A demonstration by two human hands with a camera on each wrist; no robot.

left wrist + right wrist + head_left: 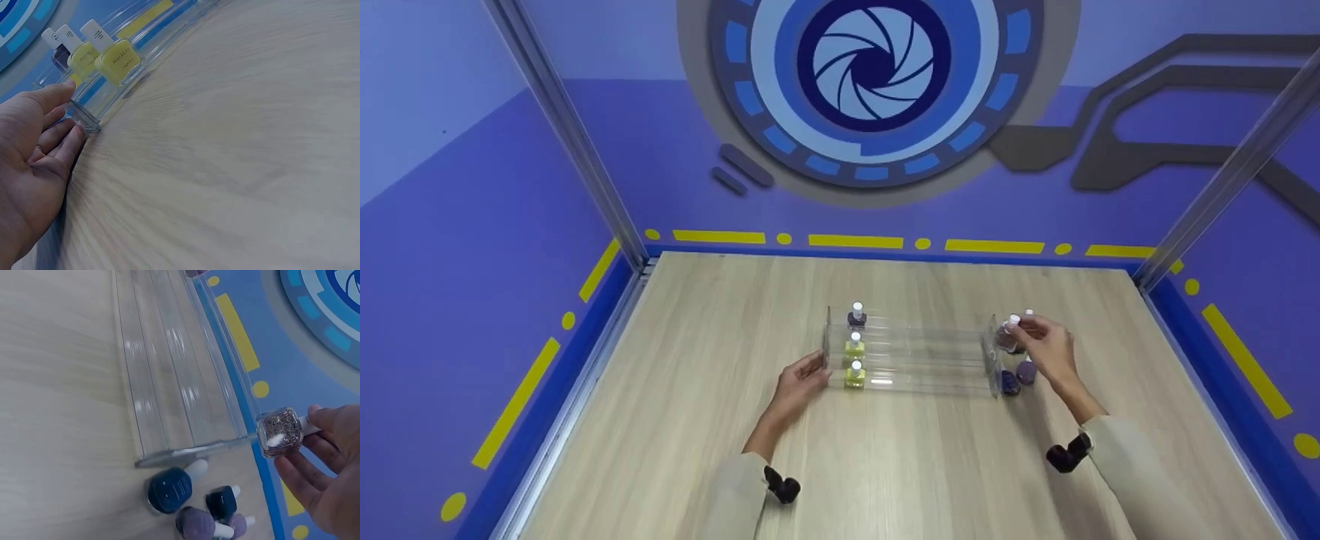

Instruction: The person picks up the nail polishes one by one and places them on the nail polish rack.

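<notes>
A clear, stepped display rack point(922, 367) stands on the table, its tiers running left to right. At its left end are three white-capped nail polish bottles: a dark one point(856, 317) at the back, then a yellow one point(854, 346) and another yellow one point(119, 62) in front. My left hand point(801, 384) touches the rack's left end panel, fingers fairly straight, thumb toward the front. By the cap, my right hand point(1048, 349) pinches a glittery nail polish bottle point(280, 433), raised near the right end panel.
Just right of the rack stand several more bottles, among them a dark blue bottle point(170, 489), a purple bottle point(197, 524) and another dark bottle point(221, 502). The wooden table point(885, 465) is bounded by blue-purple walls point(607, 150) at the back and sides.
</notes>
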